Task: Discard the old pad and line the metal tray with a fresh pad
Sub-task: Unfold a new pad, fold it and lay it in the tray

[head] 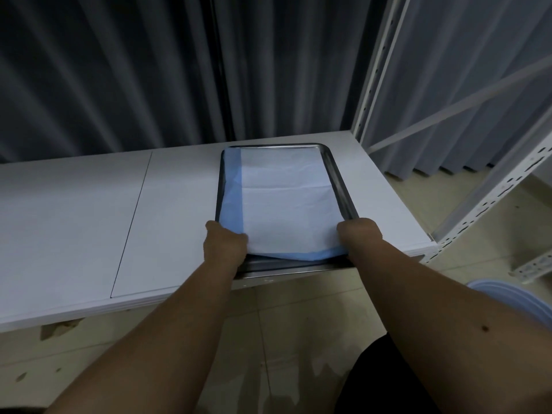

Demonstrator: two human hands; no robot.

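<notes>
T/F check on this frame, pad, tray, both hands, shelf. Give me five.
1. Both hands hold the pad's near edge. True: the left hand and right hand each have a grip on a near corner of the pad.
2. The pad lies in the metal tray. True, though its near edge is lifted off the tray.
3. The tray sits on the floor. False: it sits on the white shelf board.
4. The pad is all white. False: blue shows along its left and near edges.
5. The tray is at the shelf's left end. False: it is near the right end, by the upright post.
</notes>
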